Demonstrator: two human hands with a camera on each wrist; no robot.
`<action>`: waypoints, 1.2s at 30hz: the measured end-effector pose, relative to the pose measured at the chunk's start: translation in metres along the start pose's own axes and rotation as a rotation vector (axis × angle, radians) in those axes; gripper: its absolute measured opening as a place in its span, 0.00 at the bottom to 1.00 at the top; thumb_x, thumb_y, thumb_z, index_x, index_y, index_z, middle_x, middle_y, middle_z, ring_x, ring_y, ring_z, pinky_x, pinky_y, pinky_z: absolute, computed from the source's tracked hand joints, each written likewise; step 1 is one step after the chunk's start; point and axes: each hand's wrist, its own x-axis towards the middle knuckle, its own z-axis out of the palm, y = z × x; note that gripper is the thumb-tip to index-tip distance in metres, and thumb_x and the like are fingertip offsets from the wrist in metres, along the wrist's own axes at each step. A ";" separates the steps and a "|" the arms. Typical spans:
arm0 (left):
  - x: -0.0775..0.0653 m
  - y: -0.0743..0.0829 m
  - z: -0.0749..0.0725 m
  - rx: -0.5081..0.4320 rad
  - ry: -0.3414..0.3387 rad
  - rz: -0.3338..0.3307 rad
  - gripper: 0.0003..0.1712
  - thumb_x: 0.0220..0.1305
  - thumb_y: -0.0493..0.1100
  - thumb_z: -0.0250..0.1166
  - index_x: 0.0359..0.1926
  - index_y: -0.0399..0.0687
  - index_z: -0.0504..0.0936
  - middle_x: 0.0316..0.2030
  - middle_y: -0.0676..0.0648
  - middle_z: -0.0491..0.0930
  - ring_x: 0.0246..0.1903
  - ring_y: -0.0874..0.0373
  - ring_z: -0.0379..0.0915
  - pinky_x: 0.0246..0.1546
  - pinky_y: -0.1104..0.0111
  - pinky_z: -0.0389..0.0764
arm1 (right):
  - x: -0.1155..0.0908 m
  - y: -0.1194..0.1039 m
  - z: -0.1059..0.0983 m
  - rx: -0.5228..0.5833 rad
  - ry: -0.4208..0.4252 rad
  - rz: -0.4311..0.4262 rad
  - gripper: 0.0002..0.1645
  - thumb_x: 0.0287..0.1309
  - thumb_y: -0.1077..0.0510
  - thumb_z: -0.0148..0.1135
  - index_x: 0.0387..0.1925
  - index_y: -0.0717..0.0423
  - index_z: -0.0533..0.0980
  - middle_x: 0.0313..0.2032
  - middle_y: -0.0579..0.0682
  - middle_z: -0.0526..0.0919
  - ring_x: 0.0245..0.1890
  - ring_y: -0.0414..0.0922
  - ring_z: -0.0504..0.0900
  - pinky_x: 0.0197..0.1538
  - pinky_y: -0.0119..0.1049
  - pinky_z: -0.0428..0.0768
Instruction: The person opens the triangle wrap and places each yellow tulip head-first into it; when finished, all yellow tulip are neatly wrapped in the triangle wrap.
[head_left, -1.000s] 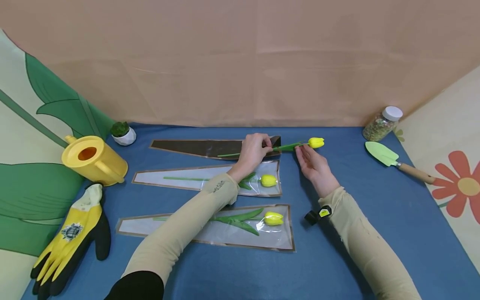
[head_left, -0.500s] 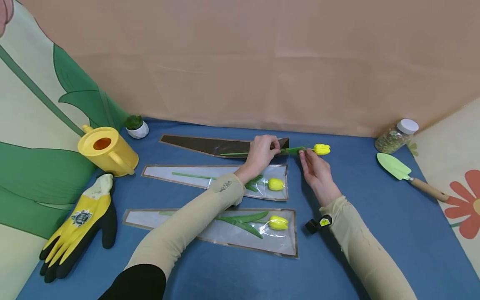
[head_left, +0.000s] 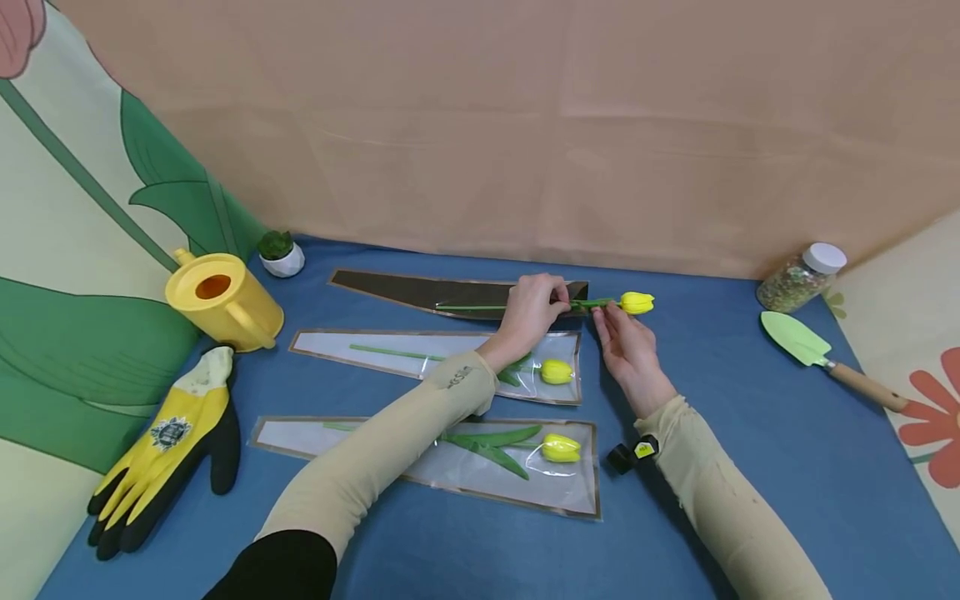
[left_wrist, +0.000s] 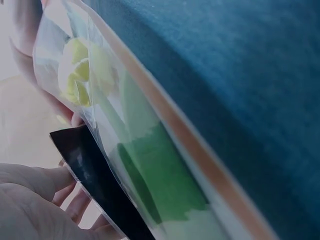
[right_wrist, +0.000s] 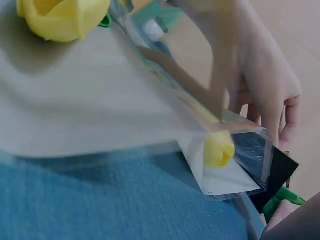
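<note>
My left hand (head_left: 536,308) pinches the open right end of a dark flower sleeve (head_left: 420,292) with a tan border. A yellow tulip (head_left: 637,302) lies with its green stem inside that sleeve, its bloom and part of its leaves outside to the right. My right hand (head_left: 632,354) pinches the tulip by its leaves just below the bloom. In the left wrist view, the left fingers grip the edge of the black sleeve (left_wrist: 102,185). The right wrist view shows the right fingers at green leaf (right_wrist: 280,200) beside the black sleeve's corner.
Two white-backed clear sleeves, a middle one (head_left: 405,340) and a front one (head_left: 465,492), each hold a yellow tulip. At left are a yellow watering can (head_left: 247,308), a glove (head_left: 172,442) and a potted succulent (head_left: 283,260). A jar (head_left: 798,279) and trowel (head_left: 798,337) lie right.
The tulip has slid left, deeper into the dark sleeve, with my right hand moving along with it. My left hand keeps its pinch on the sleeve. The head view has shifted slightly.
</note>
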 end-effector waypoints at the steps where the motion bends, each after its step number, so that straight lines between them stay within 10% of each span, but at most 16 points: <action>1: 0.000 0.000 0.000 0.000 0.002 -0.001 0.04 0.71 0.40 0.75 0.36 0.49 0.89 0.36 0.51 0.87 0.36 0.59 0.82 0.43 0.66 0.80 | 0.000 0.001 0.000 -0.006 -0.001 -0.003 0.07 0.75 0.68 0.61 0.52 0.62 0.77 0.38 0.53 0.85 0.36 0.41 0.89 0.54 0.26 0.82; 10: 0.001 -0.001 0.001 0.003 0.013 0.001 0.04 0.70 0.39 0.75 0.36 0.48 0.89 0.38 0.50 0.87 0.39 0.58 0.83 0.45 0.64 0.81 | 0.002 0.009 0.002 -0.064 -0.012 -0.021 0.17 0.76 0.67 0.59 0.62 0.62 0.73 0.43 0.52 0.84 0.38 0.39 0.88 0.53 0.25 0.82; 21: 0.001 0.000 0.001 0.003 0.038 0.008 0.04 0.70 0.40 0.76 0.36 0.47 0.89 0.38 0.50 0.87 0.39 0.55 0.83 0.43 0.63 0.82 | 0.003 0.017 0.003 -0.300 -0.020 -0.167 0.03 0.73 0.64 0.66 0.39 0.59 0.83 0.26 0.48 0.87 0.22 0.34 0.83 0.27 0.23 0.79; 30: 0.002 0.001 0.001 0.004 0.032 0.008 0.04 0.70 0.39 0.76 0.36 0.47 0.89 0.38 0.49 0.86 0.39 0.55 0.82 0.44 0.62 0.82 | 0.006 0.016 0.009 -0.414 0.006 -0.146 0.19 0.74 0.59 0.68 0.60 0.63 0.79 0.28 0.44 0.87 0.21 0.33 0.80 0.27 0.23 0.78; 36: 0.003 0.001 0.002 0.006 0.024 -0.001 0.04 0.70 0.39 0.75 0.37 0.47 0.89 0.38 0.49 0.86 0.38 0.55 0.82 0.42 0.63 0.81 | 0.006 0.019 0.012 -0.483 0.013 -0.157 0.14 0.74 0.58 0.68 0.55 0.60 0.79 0.27 0.43 0.84 0.22 0.34 0.76 0.26 0.24 0.75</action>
